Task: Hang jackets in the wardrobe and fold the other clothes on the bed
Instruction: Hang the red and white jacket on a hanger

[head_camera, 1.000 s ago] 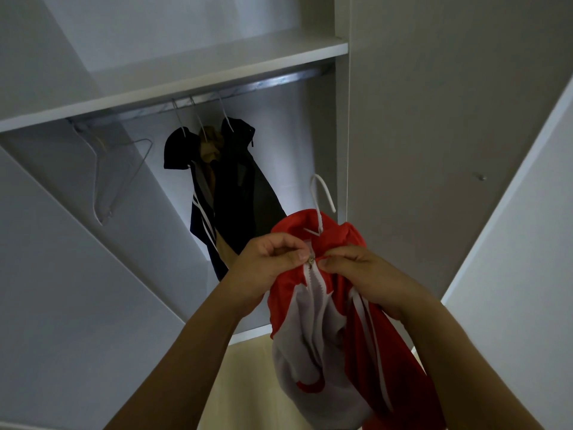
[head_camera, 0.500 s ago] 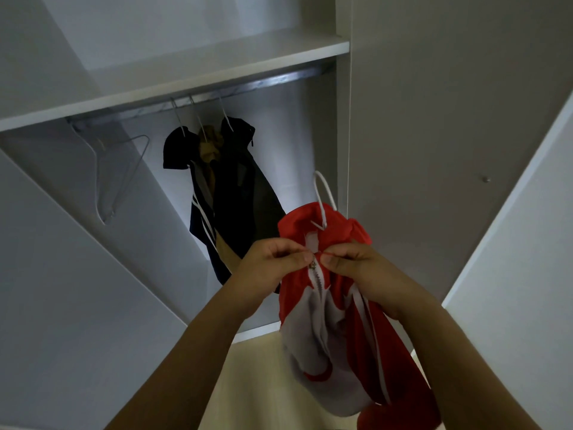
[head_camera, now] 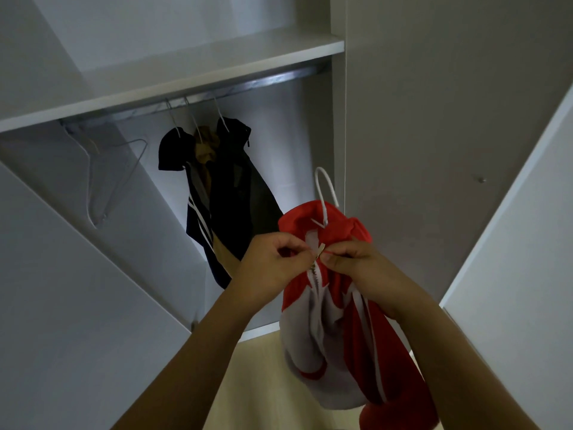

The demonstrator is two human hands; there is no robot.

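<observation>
A red and white zip jacket (head_camera: 338,330) hangs on a white hanger (head_camera: 324,193) in front of the open wardrobe. My left hand (head_camera: 273,265) pinches the jacket's collar edge on the left of the zip. My right hand (head_camera: 356,262) pinches the zip pull and the collar on the right. The zip is closed up to just below the collar. The hanger's hook sticks up free, below the metal rail (head_camera: 217,91). The jacket's lower part droops past my right forearm.
Dark and tan jackets (head_camera: 223,187) hang on the rail at the middle. An empty wire hanger (head_camera: 105,178) hangs at the rail's left end. A white shelf (head_camera: 173,76) sits above the rail. Wardrobe doors stand open at left (head_camera: 62,305) and right (head_camera: 511,274).
The jacket and both hands have risen slightly. The zip pull has travelled up to the collar.
</observation>
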